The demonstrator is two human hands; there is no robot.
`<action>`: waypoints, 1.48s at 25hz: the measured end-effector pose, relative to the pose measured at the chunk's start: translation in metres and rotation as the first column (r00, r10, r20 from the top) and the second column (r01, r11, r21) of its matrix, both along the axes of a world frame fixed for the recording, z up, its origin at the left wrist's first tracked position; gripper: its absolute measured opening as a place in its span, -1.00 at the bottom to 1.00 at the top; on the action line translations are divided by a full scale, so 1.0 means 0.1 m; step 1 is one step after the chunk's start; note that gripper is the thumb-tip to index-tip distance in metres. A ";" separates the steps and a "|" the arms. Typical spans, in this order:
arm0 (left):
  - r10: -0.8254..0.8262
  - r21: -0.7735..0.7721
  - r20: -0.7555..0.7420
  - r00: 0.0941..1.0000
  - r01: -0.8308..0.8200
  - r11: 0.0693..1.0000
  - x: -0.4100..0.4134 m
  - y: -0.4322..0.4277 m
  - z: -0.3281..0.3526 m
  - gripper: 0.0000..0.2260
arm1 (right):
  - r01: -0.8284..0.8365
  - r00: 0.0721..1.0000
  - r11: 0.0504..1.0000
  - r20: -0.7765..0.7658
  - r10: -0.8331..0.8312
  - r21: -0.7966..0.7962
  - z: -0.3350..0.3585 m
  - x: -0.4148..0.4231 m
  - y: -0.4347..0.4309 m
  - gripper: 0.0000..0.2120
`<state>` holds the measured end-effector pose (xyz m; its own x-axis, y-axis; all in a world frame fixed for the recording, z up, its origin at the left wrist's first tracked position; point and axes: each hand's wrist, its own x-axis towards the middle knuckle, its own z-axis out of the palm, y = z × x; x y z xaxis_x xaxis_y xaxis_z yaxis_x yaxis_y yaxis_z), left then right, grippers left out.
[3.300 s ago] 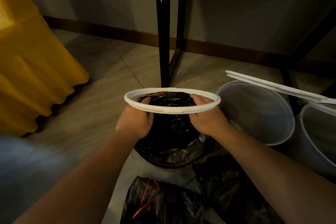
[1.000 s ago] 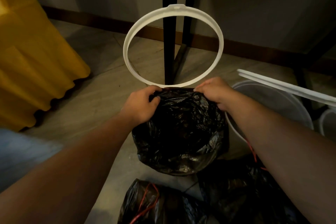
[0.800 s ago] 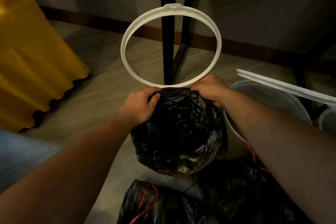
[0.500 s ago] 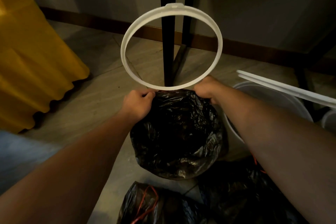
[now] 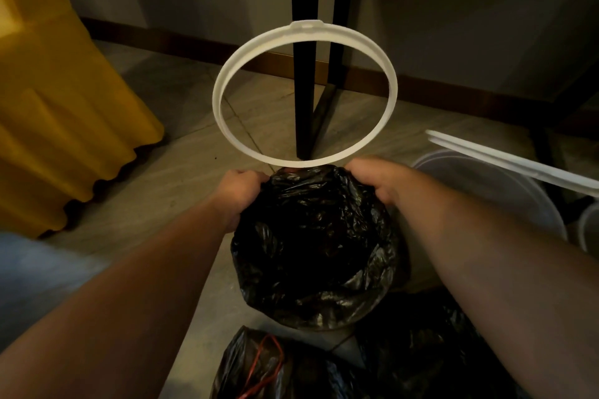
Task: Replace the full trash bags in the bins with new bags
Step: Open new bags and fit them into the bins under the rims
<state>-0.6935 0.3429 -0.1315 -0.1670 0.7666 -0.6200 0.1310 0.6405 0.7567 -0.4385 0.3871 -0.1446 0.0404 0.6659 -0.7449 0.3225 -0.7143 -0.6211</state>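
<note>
Black bag (image 5: 314, 246) sits open on the floor (image 5: 181, 178), its far edge gripped by the left hand (image 5: 238, 194) and the right hand (image 5: 376, 181), both curled over it. The white ring (image 5: 306, 26) stands tilted up behind them; dropping early, it could pinch them or trap the bag crooked.

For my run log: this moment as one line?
black bag: mouth open | left hand: grips bag edge | right hand: grips bag edge | white ring: tilted up

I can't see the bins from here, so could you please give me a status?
Left hand, right hand: both gripping far edge of black bag. White ring tipped up beyond it, not pressed down. Nothing blocking; tied bag on floor.
</note>
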 end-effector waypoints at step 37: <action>-0.101 0.158 -0.024 0.995 0.103 0.982 -0.53 -1.24 -0.18 -0.71 | 0.669 0.686 0.742 -0.412 -0.600 0.034 -0.36 0.07 -2.57 -0.62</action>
<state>-0.7468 0.2187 -0.1497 -0.0917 0.8684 -0.4872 0.2025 0.4953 0.8448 -0.4318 0.1304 -0.1806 0.2611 0.6928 -0.6722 -0.4338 -0.5378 -0.7229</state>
